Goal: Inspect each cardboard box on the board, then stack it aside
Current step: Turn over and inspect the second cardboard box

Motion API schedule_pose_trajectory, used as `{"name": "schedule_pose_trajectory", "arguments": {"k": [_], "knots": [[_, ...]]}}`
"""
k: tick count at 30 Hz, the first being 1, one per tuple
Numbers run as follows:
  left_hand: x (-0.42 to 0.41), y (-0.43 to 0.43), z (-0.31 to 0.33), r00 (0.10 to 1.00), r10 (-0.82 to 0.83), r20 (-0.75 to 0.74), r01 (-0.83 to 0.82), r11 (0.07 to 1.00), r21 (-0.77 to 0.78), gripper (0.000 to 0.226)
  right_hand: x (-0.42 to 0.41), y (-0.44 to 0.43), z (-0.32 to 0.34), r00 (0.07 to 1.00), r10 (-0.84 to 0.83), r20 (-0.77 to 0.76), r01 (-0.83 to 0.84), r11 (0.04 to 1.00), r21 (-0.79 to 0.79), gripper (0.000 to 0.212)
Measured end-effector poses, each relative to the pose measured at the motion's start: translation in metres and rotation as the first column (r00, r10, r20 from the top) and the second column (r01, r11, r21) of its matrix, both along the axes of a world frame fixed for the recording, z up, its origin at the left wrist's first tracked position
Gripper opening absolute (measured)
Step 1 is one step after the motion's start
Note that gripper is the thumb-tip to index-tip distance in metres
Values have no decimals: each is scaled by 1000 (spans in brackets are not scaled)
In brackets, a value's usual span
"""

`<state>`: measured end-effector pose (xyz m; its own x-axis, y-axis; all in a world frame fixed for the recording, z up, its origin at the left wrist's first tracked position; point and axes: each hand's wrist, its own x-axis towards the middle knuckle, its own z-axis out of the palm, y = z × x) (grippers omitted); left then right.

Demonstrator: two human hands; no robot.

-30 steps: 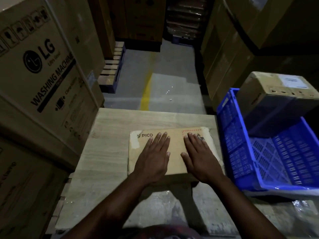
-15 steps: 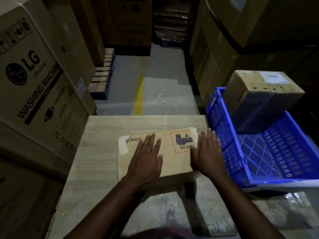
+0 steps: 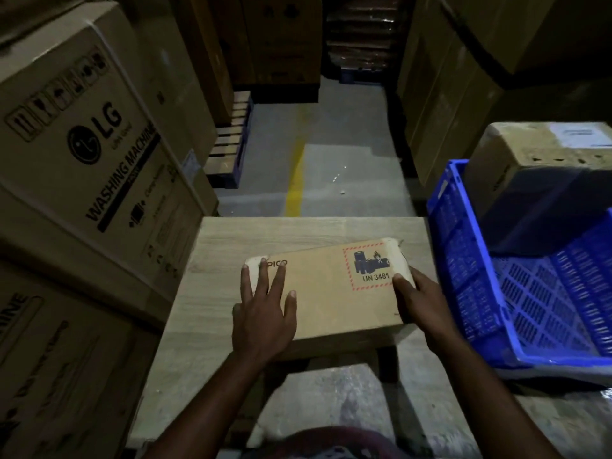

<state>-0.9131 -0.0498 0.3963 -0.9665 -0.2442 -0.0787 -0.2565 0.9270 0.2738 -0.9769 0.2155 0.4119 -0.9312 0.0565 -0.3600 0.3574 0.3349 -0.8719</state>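
Lying flat w/ UN 3481 label: tan cardboard box [image 3: 326, 289], corners scuffed.

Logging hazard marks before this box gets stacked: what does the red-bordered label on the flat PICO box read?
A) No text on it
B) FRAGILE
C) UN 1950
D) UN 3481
D: the red-hatched label on the flat box shows a battery-and-flame symbol above "UN 3481", beside the right hand.

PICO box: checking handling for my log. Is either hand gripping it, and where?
The right hand grips the PICO box by its right edge; the left hand lies flat on top.
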Motion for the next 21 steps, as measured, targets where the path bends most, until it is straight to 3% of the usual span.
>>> {"name": "schedule_pose_trajectory", "arguments": {"k": [5,9,13,15,18,21], "knots": [[-3,-17,-2,997,38,-66,-28,990,137,68,3,-15,37,989,88,-117,-89,996,-3,37],[0,-19,-13,990,45,-136,-3,955,297,77,7,-28,78,944,198,-264,-151,970,188,65],[-4,-6,-15,991,135,-25,-113,903,415,78,22,-47,106,892,300,-339,-173,918,357,52],[-10,3,8,987,163,-7,-136,842,522,73,35,-61,111,856,364,-368,-214,896,388,51],[-15,12,53,980,116,-161,33,706,708,53,46,-82,103,819,406,-406,-289,902,320,47],[-20,-3,87,975,157,-156,50,528,847,76,41,-85,82,877,280,-389,-212,955,208,44]]}}
